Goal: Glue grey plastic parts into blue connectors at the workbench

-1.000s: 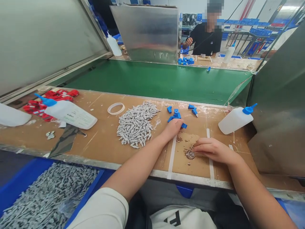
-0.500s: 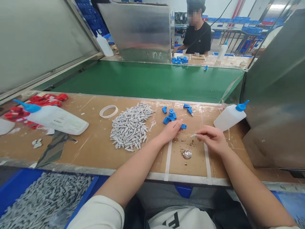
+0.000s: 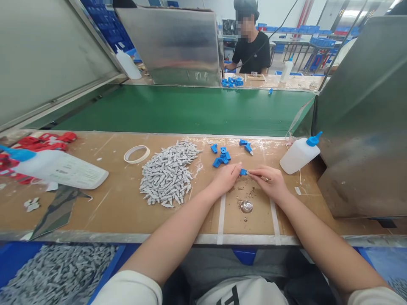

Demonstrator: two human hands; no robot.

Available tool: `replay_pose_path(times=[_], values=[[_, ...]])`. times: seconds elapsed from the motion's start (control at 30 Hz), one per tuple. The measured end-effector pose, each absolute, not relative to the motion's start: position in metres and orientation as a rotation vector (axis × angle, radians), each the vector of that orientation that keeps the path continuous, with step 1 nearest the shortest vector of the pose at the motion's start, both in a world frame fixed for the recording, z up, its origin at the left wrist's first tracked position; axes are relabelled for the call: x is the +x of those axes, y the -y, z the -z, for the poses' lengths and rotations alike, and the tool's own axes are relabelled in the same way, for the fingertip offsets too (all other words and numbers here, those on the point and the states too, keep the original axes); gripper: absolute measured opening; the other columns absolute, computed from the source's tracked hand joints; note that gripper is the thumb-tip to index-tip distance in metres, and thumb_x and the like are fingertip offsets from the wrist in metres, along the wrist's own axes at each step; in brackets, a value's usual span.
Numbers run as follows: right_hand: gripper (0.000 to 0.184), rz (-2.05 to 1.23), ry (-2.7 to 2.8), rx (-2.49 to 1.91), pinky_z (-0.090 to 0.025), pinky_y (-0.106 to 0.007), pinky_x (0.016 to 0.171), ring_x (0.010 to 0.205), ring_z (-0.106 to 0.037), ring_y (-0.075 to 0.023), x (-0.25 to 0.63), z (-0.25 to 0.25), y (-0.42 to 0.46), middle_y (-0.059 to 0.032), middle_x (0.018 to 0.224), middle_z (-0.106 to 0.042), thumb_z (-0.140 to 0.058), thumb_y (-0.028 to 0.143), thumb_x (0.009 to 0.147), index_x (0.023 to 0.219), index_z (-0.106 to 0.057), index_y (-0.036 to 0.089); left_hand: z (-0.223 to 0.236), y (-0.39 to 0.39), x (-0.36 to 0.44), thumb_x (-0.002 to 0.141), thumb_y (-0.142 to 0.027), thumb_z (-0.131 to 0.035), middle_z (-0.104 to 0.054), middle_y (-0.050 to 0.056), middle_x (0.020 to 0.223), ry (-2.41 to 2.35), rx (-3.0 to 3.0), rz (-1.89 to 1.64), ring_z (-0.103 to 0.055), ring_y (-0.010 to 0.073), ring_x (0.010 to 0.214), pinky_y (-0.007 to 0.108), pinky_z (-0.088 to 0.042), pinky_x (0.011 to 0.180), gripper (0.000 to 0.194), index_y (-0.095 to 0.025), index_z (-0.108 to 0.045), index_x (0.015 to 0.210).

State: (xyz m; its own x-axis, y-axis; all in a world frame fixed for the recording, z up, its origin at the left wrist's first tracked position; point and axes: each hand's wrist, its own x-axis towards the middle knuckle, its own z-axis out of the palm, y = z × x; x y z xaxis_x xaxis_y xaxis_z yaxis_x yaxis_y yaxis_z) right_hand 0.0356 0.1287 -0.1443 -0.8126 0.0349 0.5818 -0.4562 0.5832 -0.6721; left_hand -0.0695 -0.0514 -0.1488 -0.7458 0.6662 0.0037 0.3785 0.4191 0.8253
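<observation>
My left hand (image 3: 226, 180) is closed on a small blue plastic part (image 3: 243, 172), gripped at the fingertips. From the other side, my right hand (image 3: 267, 181) pinches a small grey plastic piece, mostly hidden by the fingers, against the blue part's right end. Whether it sits inside the blue part I cannot tell. Several more blue parts (image 3: 223, 156) lie just beyond my left hand. To the left is a heap of small grey pieces (image 3: 168, 173). A shiny round metal dish (image 3: 246, 206) rests on the table below my hands, with brown specks around it.
A white bottle with a blue nozzle (image 3: 299, 156) leans at the right, another bottle (image 3: 63, 168) lies left near red parts (image 3: 47, 142). A tape roll (image 3: 136, 154) lies beside the heap. Beyond the table runs a green belt (image 3: 190, 110); a person (image 3: 254, 51) sits across it.
My right hand has moved left, bringing the grey piece up against the blue part in my left hand. The camera view has shifted slightly.
</observation>
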Motion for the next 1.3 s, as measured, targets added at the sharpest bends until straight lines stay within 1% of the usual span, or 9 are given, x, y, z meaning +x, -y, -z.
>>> replay_pose_path(times=[0.17,0.33,0.5,0.7,0.8,0.9,1.0,1.07,1.3], values=[[0.02,-0.885,2.434,0.293,-0.049,-0.027,0.07,0.078,-0.069,-0.0172,0.031,0.147,-0.129,-0.0053,0.088,-0.075,-0.059,0.033,0.105,0.098,-0.073,0.02,0.146,0.051,-0.068,0.108,-0.05,-0.029,-0.054,0.001,0.063,-2.477,0.881,-1.206,-0.049,0.0182,0.063,0.032,-0.027,0.062,0.052,-0.021,-0.044,0.067],[0.036,-0.327,2.69,0.268,-0.026,-0.03,0.058,0.063,-0.054,-0.0162,0.033,0.152,-0.126,-0.0042,0.075,-0.066,-0.041,0.033,0.11,0.083,-0.061,0.02,0.134,0.048,-0.059,0.109,-0.04,-0.029,-0.057,0.003,0.063,-2.691,0.898,-0.957,-0.051,0.0203,0.063,0.034,-0.024,0.062,0.049,-0.021,-0.047,0.067],[0.032,-0.458,2.673,0.248,-0.027,-0.027,0.059,0.06,-0.049,-0.0152,0.034,0.159,-0.12,-0.0024,0.073,-0.061,-0.039,0.026,0.108,0.079,-0.051,0.021,0.134,0.044,-0.053,0.11,-0.038,-0.026,-0.066,0.008,0.072,-2.737,0.841,-0.849,-0.061,0.0231,0.071,0.033,-0.033,0.065,0.054,-0.019,-0.061,0.074],[0.035,-0.579,2.637,0.218,-0.029,-0.026,0.06,0.062,-0.049,-0.0158,0.033,0.162,-0.122,-0.0016,0.07,-0.057,-0.038,0.032,0.109,0.078,-0.051,0.021,0.131,0.042,-0.052,0.11,-0.04,-0.022,-0.071,0.01,0.082,-2.679,0.845,-0.9,-0.066,0.0246,0.08,0.033,-0.04,0.07,0.057,-0.019,-0.064,0.077],[0.038,-0.58,2.652,0.201,-0.03,-0.026,0.061,0.064,-0.052,-0.0158,0.035,0.163,-0.13,-0.0019,0.07,-0.059,-0.039,0.039,0.11,0.08,-0.055,0.021,0.123,0.05,-0.055,0.109,-0.053,-0.024,-0.073,0.007,0.087,-2.674,0.867,-0.913,-0.068,0.0265,0.083,0.033,-0.043,0.071,0.055,-0.02,-0.068,0.106],[0.041,-0.531,2.666,-0.027,-0.03,-0.027,0.061,0.063,-0.053,-0.016,0.036,0.165,-0.142,-0.0027,0.069,-0.06,-0.04,0.044,0.109,0.079,-0.055,0.02,0.118,0.064,-0.068,0.104,-0.066,-0.031,-0.072,0.009,0.103,-2.872,0.871,-0.9,-0.069,0.0287,0.093,0.036,-0.048,0.078,0.06,-0.023,-0.053,0.139],[0.041,-0.338,2.766,-0.354,-0.022,-0.029,0.056,0.059,-0.051,-0.0169,0.033,0.162,-0.154,-0.0044,0.068,-0.062,-0.043,0.043,0.107,0.074,-0.054,0.02,0.124,0.075,-0.087,0.101,-0.062,-0.047,-0.057,0.016,0.141,-3.155,0.891,-0.746,-0.057,0.0355,0.125,0.045,-0.047,0.101,0.056,-0.026,-0.053,0.144],[0.044,-0.229,2.861,-0.473,-0.019,-0.03,0.055,0.059,-0.052,-0.018,0.028,0.157,-0.157,-0.0062,0.067,-0.063,-0.044,0.043,0.106,0.07,-0.054,0.02,0.133,0.076,-0.097,0.098,-0.057,-0.057,-0.046,0.016,0.154,-3.162,0.98,-0.642,-0.047,0.0396,0.136,0.053,-0.041,0.11,0.056,-0.029,-0.053,0.146],[0.059,-0.206,2.762,-0.075,-0.023,-0.029,0.054,0.053,-0.05,-0.0176,-0.004,0.109,-0.12,-0.0042,0.055,-0.056,-0.042,0.059,0.104,0.061,-0.054,0.021,0.154,0.063,-0.107,0.088,-0.044,-0.073,-0.048,0.02,0.149,-2.955,1.134,-0.769,-0.047,0.0438,0.132,0.059,-0.043,0.109,0.049,-0.02,-0.066,0.13]])
